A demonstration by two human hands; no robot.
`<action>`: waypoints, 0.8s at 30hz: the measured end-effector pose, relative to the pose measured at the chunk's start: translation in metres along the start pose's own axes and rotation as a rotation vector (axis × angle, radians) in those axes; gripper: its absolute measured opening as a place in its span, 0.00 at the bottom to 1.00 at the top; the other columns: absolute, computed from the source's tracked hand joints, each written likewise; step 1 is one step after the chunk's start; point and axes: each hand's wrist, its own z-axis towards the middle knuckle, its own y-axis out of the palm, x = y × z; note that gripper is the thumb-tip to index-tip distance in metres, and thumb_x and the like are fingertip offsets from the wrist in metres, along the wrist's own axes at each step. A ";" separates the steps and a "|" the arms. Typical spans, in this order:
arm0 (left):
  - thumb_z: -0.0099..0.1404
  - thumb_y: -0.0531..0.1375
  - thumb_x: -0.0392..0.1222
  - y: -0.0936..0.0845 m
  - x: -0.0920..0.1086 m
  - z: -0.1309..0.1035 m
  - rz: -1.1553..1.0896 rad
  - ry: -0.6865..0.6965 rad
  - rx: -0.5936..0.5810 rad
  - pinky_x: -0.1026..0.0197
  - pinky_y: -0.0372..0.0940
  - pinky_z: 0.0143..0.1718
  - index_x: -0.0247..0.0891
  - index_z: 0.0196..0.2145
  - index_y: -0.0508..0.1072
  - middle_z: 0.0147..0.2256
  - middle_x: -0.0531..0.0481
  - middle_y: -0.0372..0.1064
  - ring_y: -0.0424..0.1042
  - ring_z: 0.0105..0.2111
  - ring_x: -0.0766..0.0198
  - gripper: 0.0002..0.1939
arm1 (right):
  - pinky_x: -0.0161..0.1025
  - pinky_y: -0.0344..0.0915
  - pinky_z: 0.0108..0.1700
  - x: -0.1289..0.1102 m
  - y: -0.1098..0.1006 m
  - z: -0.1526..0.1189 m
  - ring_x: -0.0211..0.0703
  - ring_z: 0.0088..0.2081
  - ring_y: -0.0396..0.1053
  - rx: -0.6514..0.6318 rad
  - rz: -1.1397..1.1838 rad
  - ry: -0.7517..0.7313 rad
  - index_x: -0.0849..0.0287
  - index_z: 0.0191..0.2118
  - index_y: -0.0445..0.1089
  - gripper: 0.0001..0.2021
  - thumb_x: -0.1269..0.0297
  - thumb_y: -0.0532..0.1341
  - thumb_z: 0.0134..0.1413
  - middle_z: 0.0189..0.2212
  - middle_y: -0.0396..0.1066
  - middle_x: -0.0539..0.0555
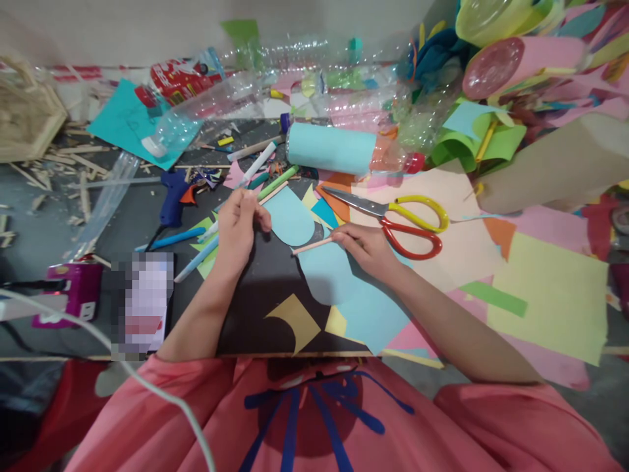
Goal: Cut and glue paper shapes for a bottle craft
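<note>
Paper work at a bench (255, 318), from near to far. At the front edge lay a gold scrap (299, 321) with concave cut sides and, to its right, a blue sheet (373, 318). The right hand (366, 249) pinched a pencil (314, 246) between thumb and fingers, the dark tip pointing left above a round-edged blue piece (322, 278). The left hand (240, 223) had bent fingers beside a blue disc (292, 219); whether it gripped anything could not be told. Scissors (393, 216) lay unheld beyond the right hand. Judged by the curved edges, shaping of the blue paper was partly done: the disc's rounded end was formed, while the sheet kept straight sides. The blue pieces lay loose, so fixing them to anything appeared undone. Beyond, a wrapped bottle (331, 147) lay on its side, its blue sleeve apparently complete and hiding any contents, its neck bare and red cap on. Farther left, a clear bottle (211, 105) showed nothing inside; behind it lay a red bottle (179, 78), contents hidden by its label. At far right, a pink-wrapped bottle (535, 62) showed its base, contents not discernible
</note>
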 end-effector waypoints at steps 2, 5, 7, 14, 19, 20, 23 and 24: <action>0.66 0.55 0.60 -0.002 -0.002 0.000 0.055 0.064 0.047 0.66 0.58 0.19 0.41 0.21 0.57 0.13 0.59 0.55 0.57 0.13 0.72 0.24 | 0.35 0.61 0.29 0.001 0.003 -0.002 0.38 0.25 0.68 -0.054 -0.048 -0.022 0.58 0.30 0.74 0.21 0.50 0.52 0.65 0.23 0.73 0.52; 0.61 0.62 0.57 -0.001 -0.001 -0.006 0.120 0.203 0.007 0.65 0.66 0.30 0.41 0.32 0.66 0.26 0.55 0.70 0.70 0.25 0.68 0.17 | 0.37 0.63 0.30 0.000 0.007 -0.003 0.40 0.25 0.69 -0.026 -0.046 0.023 0.58 0.31 0.77 0.25 0.46 0.51 0.64 0.24 0.74 0.53; 0.61 0.62 0.54 0.003 0.002 -0.013 0.229 0.304 -0.148 0.60 0.69 0.41 0.41 0.42 0.69 0.40 0.49 0.74 0.74 0.39 0.62 0.17 | 0.38 0.64 0.31 -0.001 0.008 -0.004 0.40 0.24 0.68 0.007 0.010 0.101 0.59 0.36 0.78 0.24 0.46 0.52 0.63 0.24 0.74 0.52; 0.71 0.50 0.45 0.011 0.004 -0.023 0.738 0.399 -0.590 0.56 0.65 0.41 0.39 0.44 0.75 0.38 0.45 0.77 0.75 0.39 0.56 0.15 | 0.42 0.69 0.40 0.000 -0.002 0.001 0.44 0.38 0.73 0.093 0.080 0.135 0.53 0.49 0.73 0.15 0.57 0.58 0.60 0.43 0.77 0.55; 0.68 0.51 0.38 0.005 -0.005 -0.013 0.749 0.405 -0.263 0.50 0.63 0.47 0.41 0.42 0.76 0.42 0.43 0.76 0.72 0.46 0.51 0.14 | 0.48 0.63 0.42 0.012 -0.021 0.010 0.49 0.34 0.66 0.204 -0.498 0.090 0.56 0.28 0.73 0.09 0.64 0.58 0.57 0.27 0.71 0.55; 0.67 0.52 0.37 0.004 -0.006 -0.012 0.736 0.399 -0.225 0.48 0.62 0.49 0.41 0.43 0.75 0.44 0.43 0.75 0.72 0.48 0.50 0.13 | 0.49 0.61 0.41 0.013 -0.024 0.011 0.50 0.34 0.64 0.196 -0.593 0.095 0.56 0.26 0.73 0.10 0.63 0.59 0.56 0.26 0.69 0.55; 0.67 0.53 0.38 0.006 -0.006 -0.014 0.708 0.394 -0.213 0.47 0.61 0.52 0.41 0.45 0.74 0.48 0.43 0.74 0.70 0.51 0.50 0.12 | 0.50 0.58 0.40 0.014 -0.028 0.010 0.52 0.36 0.62 0.183 -0.771 0.125 0.57 0.27 0.75 0.11 0.59 0.60 0.55 0.28 0.67 0.57; 0.67 0.53 0.39 0.007 -0.005 -0.016 0.707 0.402 -0.226 0.48 0.60 0.53 0.41 0.45 0.74 0.48 0.43 0.74 0.70 0.51 0.51 0.12 | 0.50 0.58 0.40 0.014 -0.029 0.009 0.53 0.37 0.62 0.177 -0.805 0.125 0.57 0.29 0.76 0.10 0.59 0.60 0.56 0.29 0.68 0.58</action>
